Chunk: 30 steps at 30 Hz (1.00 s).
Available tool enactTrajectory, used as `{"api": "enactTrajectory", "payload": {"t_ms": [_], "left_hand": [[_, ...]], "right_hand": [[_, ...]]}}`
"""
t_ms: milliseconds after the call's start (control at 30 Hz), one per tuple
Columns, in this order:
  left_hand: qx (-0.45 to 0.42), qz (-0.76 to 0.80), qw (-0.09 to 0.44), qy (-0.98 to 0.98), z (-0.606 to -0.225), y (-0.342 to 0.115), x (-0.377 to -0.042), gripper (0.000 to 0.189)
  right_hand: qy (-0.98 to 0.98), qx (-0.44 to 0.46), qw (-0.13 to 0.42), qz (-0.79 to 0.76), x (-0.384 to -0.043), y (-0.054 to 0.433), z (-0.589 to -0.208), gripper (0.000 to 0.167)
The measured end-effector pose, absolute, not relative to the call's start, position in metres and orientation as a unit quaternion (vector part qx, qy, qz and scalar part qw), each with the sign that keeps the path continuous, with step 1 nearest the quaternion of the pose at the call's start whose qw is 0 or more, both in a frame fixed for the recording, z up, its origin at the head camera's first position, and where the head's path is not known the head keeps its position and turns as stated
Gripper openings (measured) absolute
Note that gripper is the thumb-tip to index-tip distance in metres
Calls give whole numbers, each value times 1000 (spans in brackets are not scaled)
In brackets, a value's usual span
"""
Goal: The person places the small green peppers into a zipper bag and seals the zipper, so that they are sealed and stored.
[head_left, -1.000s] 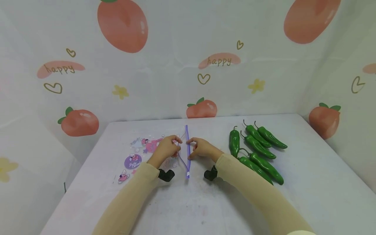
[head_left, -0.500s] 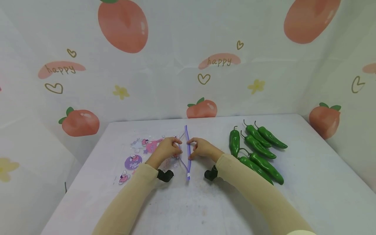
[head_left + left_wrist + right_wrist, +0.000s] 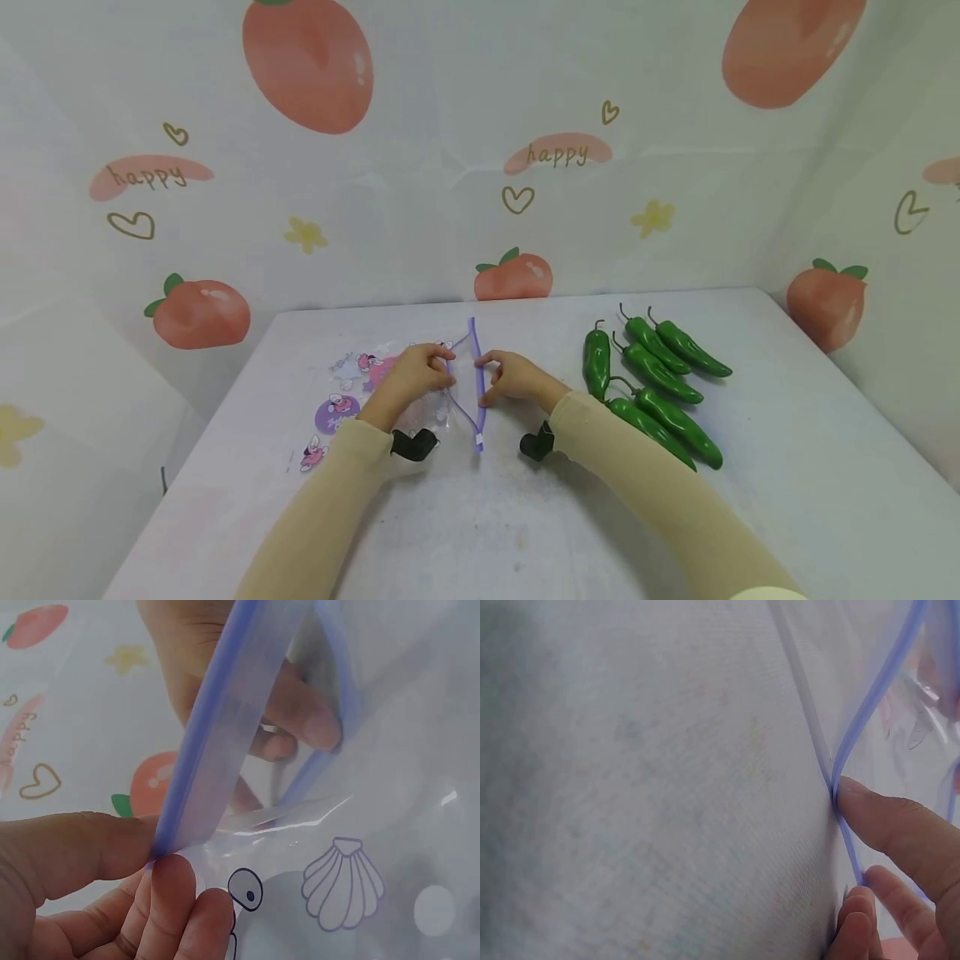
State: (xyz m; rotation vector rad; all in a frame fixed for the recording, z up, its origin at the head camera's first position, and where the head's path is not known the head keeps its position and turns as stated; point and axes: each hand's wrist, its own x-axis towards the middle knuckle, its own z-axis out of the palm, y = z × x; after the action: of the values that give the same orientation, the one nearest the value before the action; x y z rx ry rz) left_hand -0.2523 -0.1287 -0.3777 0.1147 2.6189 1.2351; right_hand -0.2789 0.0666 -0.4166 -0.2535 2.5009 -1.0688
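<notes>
Left hand (image 3: pixel 408 382), right hand (image 3: pixel 520 379) — each grips one purple edge (image 3: pixel 208 727), and the bag (image 3: pixel 343 885) gapes between them, peppers (image 3: pixel 660 372) nearby.

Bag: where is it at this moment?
In the head view, the bag is left of the peppers, its purple rim pinched by the left hand and the right hand.

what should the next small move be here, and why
Perhaps take the right hand off its purple edge and reach for the leftmost green pepper: the bag's mouth is parted, the left hand pinches the other edge, and that pepper lies nearby.
</notes>
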Motion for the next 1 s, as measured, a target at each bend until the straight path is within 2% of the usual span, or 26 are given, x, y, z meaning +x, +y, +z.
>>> {"api": "enactTrajectory", "payload": {"t_ms": [1000], "left_hand": [[52,410,92,906,-347,-135,-239,41]], "right_hand": [[897,-93,201,-384,-276,67,-413,64]]}}
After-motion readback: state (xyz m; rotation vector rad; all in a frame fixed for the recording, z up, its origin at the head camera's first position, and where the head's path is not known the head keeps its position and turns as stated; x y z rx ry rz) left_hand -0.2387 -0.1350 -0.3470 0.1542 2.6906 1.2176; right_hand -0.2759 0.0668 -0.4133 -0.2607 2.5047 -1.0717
